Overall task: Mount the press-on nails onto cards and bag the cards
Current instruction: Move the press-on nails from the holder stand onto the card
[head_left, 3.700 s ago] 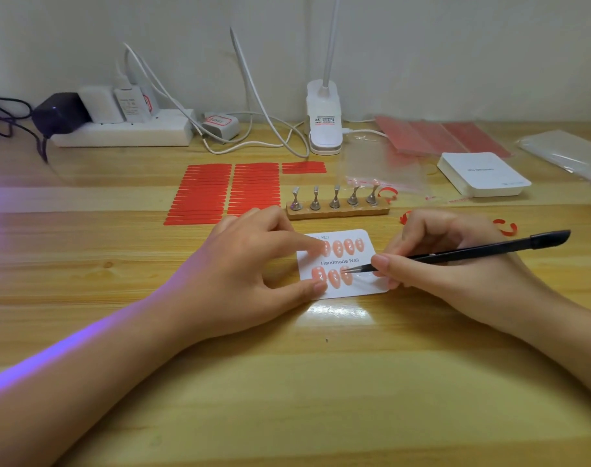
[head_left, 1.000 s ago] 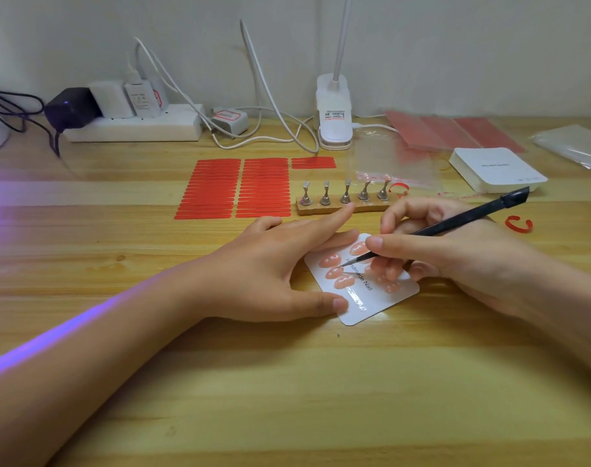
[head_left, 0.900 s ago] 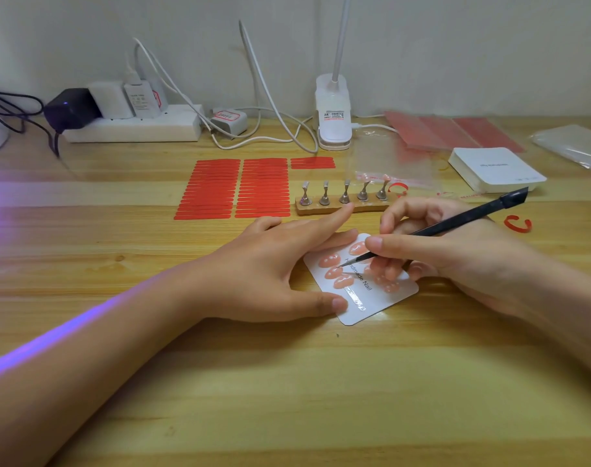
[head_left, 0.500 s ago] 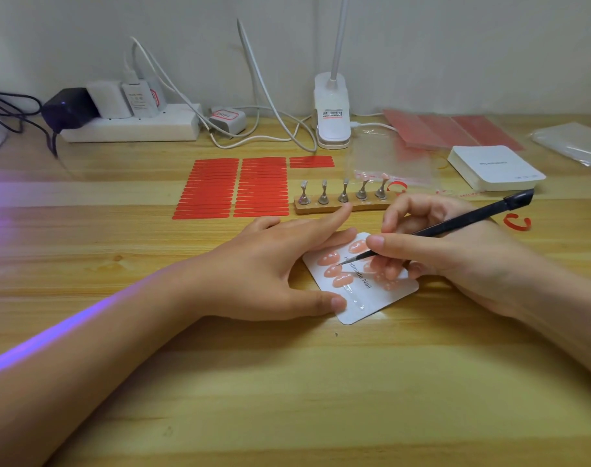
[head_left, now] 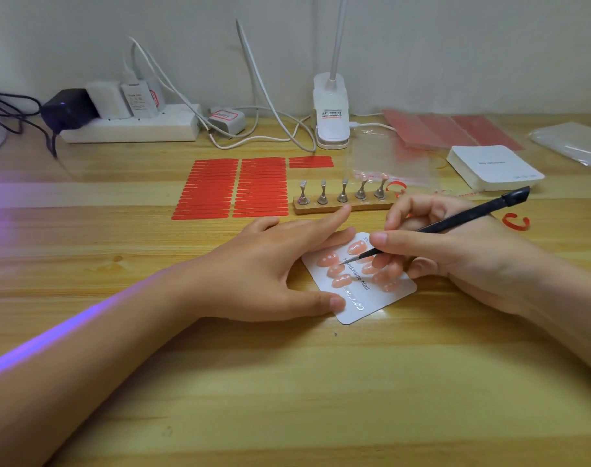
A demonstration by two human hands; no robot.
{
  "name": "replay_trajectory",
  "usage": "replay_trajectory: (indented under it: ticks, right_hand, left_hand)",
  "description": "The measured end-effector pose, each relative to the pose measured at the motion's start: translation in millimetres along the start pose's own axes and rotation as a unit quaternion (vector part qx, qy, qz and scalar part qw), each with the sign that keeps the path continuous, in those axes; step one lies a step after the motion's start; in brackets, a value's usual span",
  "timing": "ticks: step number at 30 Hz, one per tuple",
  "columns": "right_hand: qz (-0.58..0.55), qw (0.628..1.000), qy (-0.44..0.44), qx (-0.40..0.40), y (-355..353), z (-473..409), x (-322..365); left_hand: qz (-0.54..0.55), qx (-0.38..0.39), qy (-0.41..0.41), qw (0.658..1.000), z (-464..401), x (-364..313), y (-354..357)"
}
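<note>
A: Chargers at the back left corner of the table, plugged into a white power strip, cables trailing off toward the lamp base at the back edge.

B: And in front of those, red strips laid out in neat columns, with a wooden stand of five metal pegs just to their right.

A: Now the left hand: fingers straight, flat on the table, thumb and fingertips pressing the left edge of the white card, which sits mid-table, tilted.

B: Pink nails already sit on that card in two rows around the printed words.

A: Right hand over the card's right side, fingers curled tight round a black pen tool. Its fine tip touches down among the left row of nails.

B: Behind it, a clear bag, a stack of white cards and red sheets toward the back right corner.

A: And a red ring scrap just beyond the right hand.
</note>
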State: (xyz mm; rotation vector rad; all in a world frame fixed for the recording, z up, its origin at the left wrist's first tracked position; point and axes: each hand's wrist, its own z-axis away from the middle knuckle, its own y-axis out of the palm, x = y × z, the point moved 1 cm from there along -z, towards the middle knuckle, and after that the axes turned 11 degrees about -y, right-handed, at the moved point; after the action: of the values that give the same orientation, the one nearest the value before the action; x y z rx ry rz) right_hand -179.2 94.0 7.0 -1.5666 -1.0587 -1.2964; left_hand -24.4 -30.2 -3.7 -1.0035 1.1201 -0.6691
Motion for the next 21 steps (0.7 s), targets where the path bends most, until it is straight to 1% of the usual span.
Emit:
replay_trajectory:
  ticks: [11, 21]
  right_hand:
    - [0.000, 1.000, 0.016, 0.002, 0.4, -0.2, 1.3]
    - [0.004, 1.000, 0.013, -0.005, 0.9, 0.3, 1.0]
  left_hand:
    - [-0.001, 0.007, -0.004, 1.000, -0.2, -0.2, 0.0]
    - [0.006, 0.004, -0.007, 1.000, -0.2, 0.1, 0.2]
